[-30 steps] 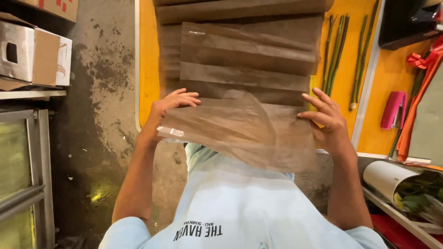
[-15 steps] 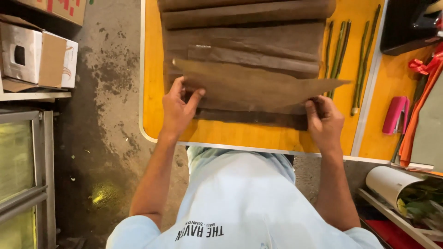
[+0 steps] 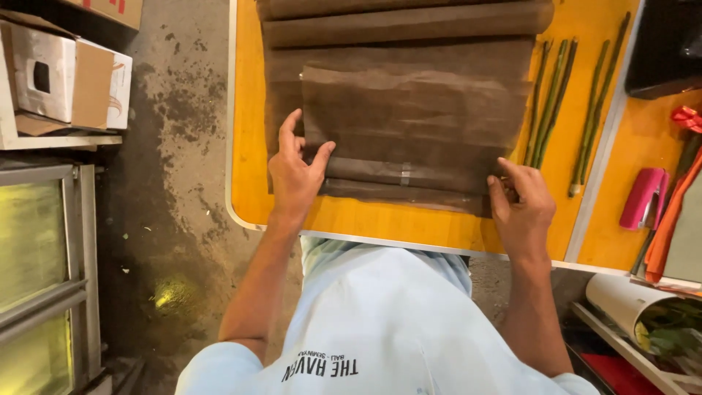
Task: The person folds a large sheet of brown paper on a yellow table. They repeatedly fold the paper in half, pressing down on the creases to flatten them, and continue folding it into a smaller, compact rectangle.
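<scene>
On yellow table (image 3: 248, 146), left hand (image 3: 295, 174) and right hand (image 3: 521, 205) pinching brown paper sheet (image 3: 413, 117), cardboard box (image 3: 69, 80) open at left

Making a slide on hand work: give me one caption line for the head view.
Left hand and right hand press a pleated brown paper sheet flat on the yellow table.

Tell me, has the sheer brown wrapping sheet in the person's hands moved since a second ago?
Yes. The sheer brown wrapping sheet went from hanging past the yellow table's near edge to lying flat on it, away from the person.
</scene>
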